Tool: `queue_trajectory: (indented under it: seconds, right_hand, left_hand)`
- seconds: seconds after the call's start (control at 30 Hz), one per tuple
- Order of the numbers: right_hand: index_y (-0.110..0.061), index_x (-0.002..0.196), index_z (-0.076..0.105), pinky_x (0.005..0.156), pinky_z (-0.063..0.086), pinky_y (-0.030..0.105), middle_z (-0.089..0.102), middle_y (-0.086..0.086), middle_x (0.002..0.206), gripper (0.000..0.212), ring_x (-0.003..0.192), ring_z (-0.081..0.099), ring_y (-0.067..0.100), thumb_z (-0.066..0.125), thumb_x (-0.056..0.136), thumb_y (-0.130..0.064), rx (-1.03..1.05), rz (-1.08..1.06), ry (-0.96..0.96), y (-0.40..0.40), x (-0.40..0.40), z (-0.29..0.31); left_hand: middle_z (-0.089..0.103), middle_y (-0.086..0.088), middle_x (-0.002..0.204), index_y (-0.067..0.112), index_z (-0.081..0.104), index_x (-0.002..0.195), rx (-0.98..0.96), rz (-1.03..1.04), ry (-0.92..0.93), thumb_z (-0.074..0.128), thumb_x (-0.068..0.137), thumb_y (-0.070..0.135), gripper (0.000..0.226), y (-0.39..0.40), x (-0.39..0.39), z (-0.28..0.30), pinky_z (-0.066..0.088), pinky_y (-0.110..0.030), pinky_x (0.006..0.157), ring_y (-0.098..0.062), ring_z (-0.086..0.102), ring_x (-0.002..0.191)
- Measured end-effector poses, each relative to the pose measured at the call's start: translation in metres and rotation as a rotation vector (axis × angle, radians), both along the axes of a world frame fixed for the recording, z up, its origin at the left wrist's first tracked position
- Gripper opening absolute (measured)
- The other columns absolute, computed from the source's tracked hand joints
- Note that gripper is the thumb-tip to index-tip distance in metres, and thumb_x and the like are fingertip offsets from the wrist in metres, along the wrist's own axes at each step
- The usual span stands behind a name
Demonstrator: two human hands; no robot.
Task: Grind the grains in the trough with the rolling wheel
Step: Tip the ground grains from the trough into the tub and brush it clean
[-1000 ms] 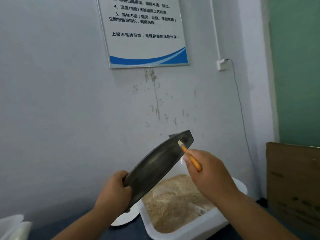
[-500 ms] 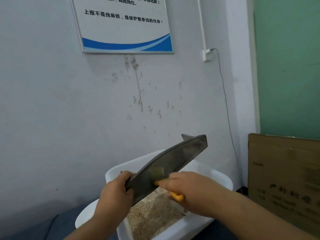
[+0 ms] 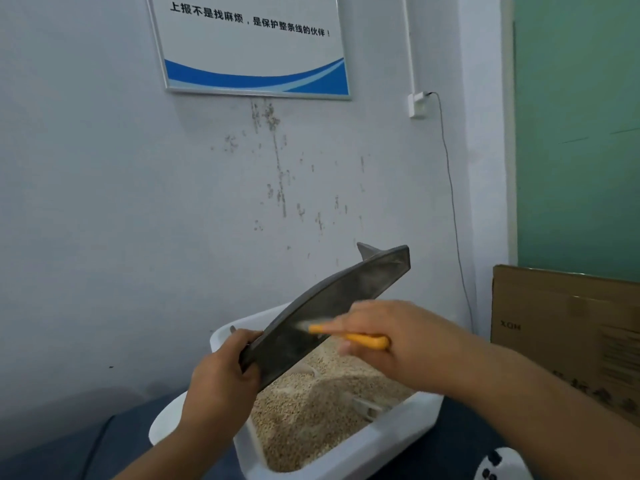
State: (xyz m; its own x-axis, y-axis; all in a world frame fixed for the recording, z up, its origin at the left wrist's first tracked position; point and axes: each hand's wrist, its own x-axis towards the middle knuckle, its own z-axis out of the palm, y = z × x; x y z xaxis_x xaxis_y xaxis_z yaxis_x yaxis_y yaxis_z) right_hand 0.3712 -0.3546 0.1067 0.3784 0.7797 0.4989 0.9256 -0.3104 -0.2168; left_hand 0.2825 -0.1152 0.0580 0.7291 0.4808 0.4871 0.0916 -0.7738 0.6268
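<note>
The left hand (image 3: 221, 379) is gripping the low end of the dark grey boat-shaped metal trough (image 3: 325, 313), tilted over the white plastic tub (image 3: 346, 455) of pale grains (image 3: 311, 417). The right hand (image 3: 391, 337), fingers curled round the orange-handled brush (image 3: 349, 336), is sweeping it clean — judging by this, emptying is nearly done; next, set it down level.

Single view only, from a camera worn on the person's head. It faces forward and slightly down toward a pale wall (image 3: 121, 202), which fills most of the frame at close range. A framed notice (image 3: 252, 46) is cut off by the top edge. Both hands enter from the bottom edge, near the lens: left hand (image 3: 221, 379) low centre, right hand (image 3: 391, 337) to its right with the forearm running off the lower right corner. The white tub (image 3: 346, 448) sits near, below centre. A cardboard box (image 3: 568, 327) stands at the right edge. Wide-angle bending shows at the margins. No second view exists for overlap.
</note>
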Motion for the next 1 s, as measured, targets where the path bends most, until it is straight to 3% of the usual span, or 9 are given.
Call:
queue_trajectory:
  seconds: [0.17,0.27,0.33,0.4,0.53,0.67,0.8,0.9,1.0]
  right_hand:
    - [-0.038,0.132,0.057,0.088,0.043,0.023,0.061,-0.008,0.118,0.031,0.105,0.055,0.007,0.050,0.102,-0.033,-0.269,-0.022,-0.027,0.022,-0.015,-0.008]
    - [-0.036,0.120,0.063,0.078,0.044,0.014,0.062,-0.021,0.100,0.027,0.089,0.054,-0.007,0.047,0.101,-0.045,-0.003,-0.088,0.072,0.007,-0.006,-0.001]
    - [-0.036,0.132,0.058,0.075,0.037,0.007,0.058,-0.025,0.103,0.035,0.086,0.050,-0.010,0.045,0.101,-0.045,0.147,-0.212,0.029,0.001,0.001,-0.004]
    - [-0.036,0.134,0.057,0.082,0.037,0.008,0.062,-0.018,0.115,0.035,0.093,0.050,-0.008,0.045,0.101,-0.045,0.121,-0.191,0.086,0.005,0.000,-0.016]
    - [-0.038,0.119,0.064,0.078,0.043,0.013,0.063,-0.024,0.095,0.028,0.089,0.056,-0.006,0.048,0.099,-0.049,0.244,-0.161,0.209,0.006,-0.007,-0.029]
    - [-0.032,0.121,0.066,0.089,0.050,0.022,0.065,-0.018,0.104,0.031,0.092,0.057,-0.004,0.050,0.099,-0.047,0.201,-0.178,0.268,0.010,-0.021,-0.033]
    - [-0.047,0.101,0.067,0.076,0.051,0.014,0.068,-0.019,0.094,0.029,0.090,0.064,0.000,0.052,0.083,-0.064,0.350,0.026,0.528,0.033,-0.053,-0.043]
    - [-0.043,0.100,0.065,0.076,0.052,0.014,0.068,-0.014,0.088,0.021,0.087,0.064,0.000,0.051,0.092,-0.057,0.450,-0.084,0.597,0.041,-0.051,-0.048]
    - [-0.033,0.105,0.065,0.070,0.043,0.008,0.064,-0.017,0.084,0.025,0.082,0.061,-0.001,0.045,0.101,-0.046,0.521,-0.313,0.457,0.022,-0.033,-0.050]
  left_hand:
    - [0.068,0.010,0.075,0.045,0.063,0.097,0.003,0.001,0.010,0.060,0.084,0.005,0.042,0.000,-0.006,-0.006,0.050,-0.032,0.062,-0.015,0.062,0.072]
    - [0.069,0.010,0.079,0.046,0.062,0.098,0.002,-0.014,0.011,0.058,0.083,0.003,0.046,-0.001,-0.006,-0.005,0.053,-0.037,0.069,-0.016,0.062,0.076]
    - [0.068,0.011,0.079,0.048,0.060,0.098,0.009,-0.008,0.019,0.057,0.084,0.003,0.047,-0.002,-0.005,-0.006,0.053,-0.034,0.067,-0.013,0.061,0.073]
    - [0.068,0.012,0.079,0.048,0.060,0.099,0.008,0.004,0.006,0.058,0.084,0.004,0.046,-0.004,-0.006,-0.007,0.051,-0.031,0.065,-0.010,0.060,0.073]
    - [0.068,0.016,0.079,0.053,0.057,0.094,0.002,-0.008,0.011,0.059,0.085,0.006,0.048,-0.005,-0.007,-0.006,0.051,-0.030,0.068,-0.009,0.061,0.075]
    - [0.066,0.013,0.075,0.055,0.053,0.089,0.022,0.009,0.029,0.058,0.082,0.005,0.051,-0.005,-0.007,-0.005,0.047,-0.030,0.061,-0.011,0.060,0.071]
    - [0.065,0.015,0.073,0.053,0.055,0.091,0.024,-0.017,0.033,0.066,0.083,0.011,0.044,-0.005,-0.009,-0.003,0.046,-0.028,0.063,-0.011,0.061,0.073]
    - [0.065,0.014,0.072,0.050,0.055,0.093,0.040,-0.015,0.046,0.065,0.085,0.010,0.042,-0.007,-0.009,-0.002,0.048,-0.029,0.066,-0.013,0.062,0.072]
    - [0.063,0.017,0.073,0.050,0.054,0.094,0.057,-0.009,0.068,0.060,0.085,0.005,0.046,-0.008,-0.009,0.000,0.045,-0.027,0.064,-0.010,0.060,0.070]
